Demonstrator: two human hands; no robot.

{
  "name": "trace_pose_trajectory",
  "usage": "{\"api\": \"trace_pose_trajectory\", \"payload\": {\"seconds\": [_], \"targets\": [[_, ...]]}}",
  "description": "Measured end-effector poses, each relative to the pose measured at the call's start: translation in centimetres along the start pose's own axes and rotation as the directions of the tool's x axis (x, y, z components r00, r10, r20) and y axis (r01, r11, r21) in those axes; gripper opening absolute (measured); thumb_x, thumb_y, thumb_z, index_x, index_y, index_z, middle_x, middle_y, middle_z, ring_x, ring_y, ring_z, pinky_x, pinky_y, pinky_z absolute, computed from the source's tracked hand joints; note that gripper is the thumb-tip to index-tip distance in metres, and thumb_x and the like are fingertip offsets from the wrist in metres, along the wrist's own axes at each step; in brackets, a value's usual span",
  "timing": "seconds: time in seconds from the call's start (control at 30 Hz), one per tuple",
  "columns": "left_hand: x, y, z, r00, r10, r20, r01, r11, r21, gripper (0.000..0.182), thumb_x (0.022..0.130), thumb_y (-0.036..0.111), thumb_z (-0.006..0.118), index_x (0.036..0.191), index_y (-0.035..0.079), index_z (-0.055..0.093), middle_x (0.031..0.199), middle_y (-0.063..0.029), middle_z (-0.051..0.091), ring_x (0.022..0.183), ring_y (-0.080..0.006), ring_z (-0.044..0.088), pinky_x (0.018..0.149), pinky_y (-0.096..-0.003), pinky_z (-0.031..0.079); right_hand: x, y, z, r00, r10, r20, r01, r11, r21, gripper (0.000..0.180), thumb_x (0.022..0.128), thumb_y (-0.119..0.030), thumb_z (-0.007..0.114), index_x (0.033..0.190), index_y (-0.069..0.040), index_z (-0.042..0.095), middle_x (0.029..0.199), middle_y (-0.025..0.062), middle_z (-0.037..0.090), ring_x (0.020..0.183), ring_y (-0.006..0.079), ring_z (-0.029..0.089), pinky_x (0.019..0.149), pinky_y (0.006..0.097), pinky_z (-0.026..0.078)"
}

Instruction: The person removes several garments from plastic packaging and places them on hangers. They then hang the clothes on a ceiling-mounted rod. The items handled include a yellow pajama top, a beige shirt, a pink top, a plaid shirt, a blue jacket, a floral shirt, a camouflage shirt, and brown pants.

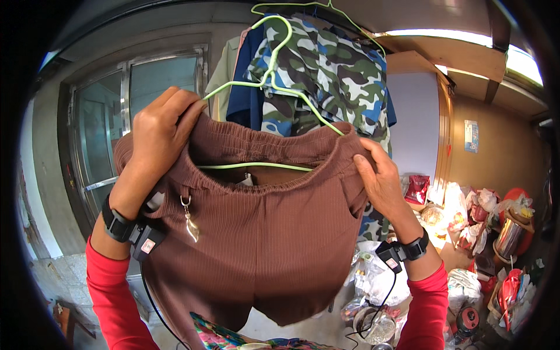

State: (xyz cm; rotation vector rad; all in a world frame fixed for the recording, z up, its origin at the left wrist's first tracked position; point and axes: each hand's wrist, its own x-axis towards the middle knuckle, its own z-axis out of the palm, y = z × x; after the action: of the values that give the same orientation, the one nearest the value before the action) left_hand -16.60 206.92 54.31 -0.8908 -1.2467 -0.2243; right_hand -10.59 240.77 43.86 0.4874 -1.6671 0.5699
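Brown elastic-waist trousers (262, 245) hang before me on a light green clothes hanger (273, 65), whose shoulders and lower bar sit inside the open waistband. My left hand (164, 127) grips the waistband at its left corner, with thumb and fingers against the hanger's sloping arm. On the right side, my right hand (378, 175) pinches the waistband's edge and the side of the trousers. A silver leaf-shaped pendant (191, 225) dangles from a belt loop at the left front. The hanger's left end is hidden under my left hand and the cloth.
Camouflage-print clothing (332, 78) and a dark blue garment (245, 87) hang just behind, below another green hanger (350, 22). A glass door (164, 83) stands at the left. Plastic bags (385, 280) and a metal cylinder (509, 236) crowd the floor at the right.
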Motion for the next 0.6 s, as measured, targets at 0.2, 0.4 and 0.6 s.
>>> {"api": "trace_pose_trajectory", "payload": {"seconds": [0.2, 0.4, 0.6], "targets": [[3.6, -0.5, 0.3, 0.989, 0.127, -0.08, -0.126, 0.992, 0.02, 0.012, 0.083, 0.018, 0.065, 0.081, 0.007, 0.062, 0.075, -0.0089, 0.059, 0.066, -0.0323, 0.06, 0.058, -0.0377, 0.048, 2.1, 0.2, -1.7, 0.992, -0.03, -0.124, 0.027, 0.999, -0.027, 0.019, 0.091, -0.012, 0.058, 0.105, 0.001, 0.058, 0.089, 0.0138, 0.064, 0.079, 0.0208, 0.061, 0.072, 0.0298, 0.048], [10.0, 2.9, 3.2, 0.985, 0.143, -0.092, -0.138, 0.989, 0.052, 0.013, 0.083, 0.008, 0.063, 0.095, 0.003, 0.062, 0.1, -0.0093, 0.061, 0.089, -0.0232, 0.06, 0.078, -0.0322, 0.047, 8.1, 6.1, -6.3, 0.93, -0.139, -0.339, 0.101, 0.987, -0.126, 0.016, 0.092, -0.013, 0.058, 0.097, 0.002, 0.059, 0.081, 0.0109, 0.062, 0.074, 0.0155, 0.056, 0.07, 0.0284, 0.046], [10.1, 6.9, 3.2, 0.898, 0.387, -0.211, -0.371, 0.922, 0.109, 0.016, 0.079, 0.001, 0.059, 0.094, 0.004, 0.063, 0.104, -0.01, 0.061, 0.098, -0.0251, 0.056, 0.087, -0.0349, 0.044, 15.0, 13.7, -11.0, 0.919, -0.054, -0.39, -0.026, 0.98, -0.197, 0.022, 0.091, -0.02, 0.059, 0.094, 0.001, 0.062, 0.082, 0.0121, 0.063, 0.076, 0.0175, 0.057, 0.072, 0.0297, 0.046]]}}
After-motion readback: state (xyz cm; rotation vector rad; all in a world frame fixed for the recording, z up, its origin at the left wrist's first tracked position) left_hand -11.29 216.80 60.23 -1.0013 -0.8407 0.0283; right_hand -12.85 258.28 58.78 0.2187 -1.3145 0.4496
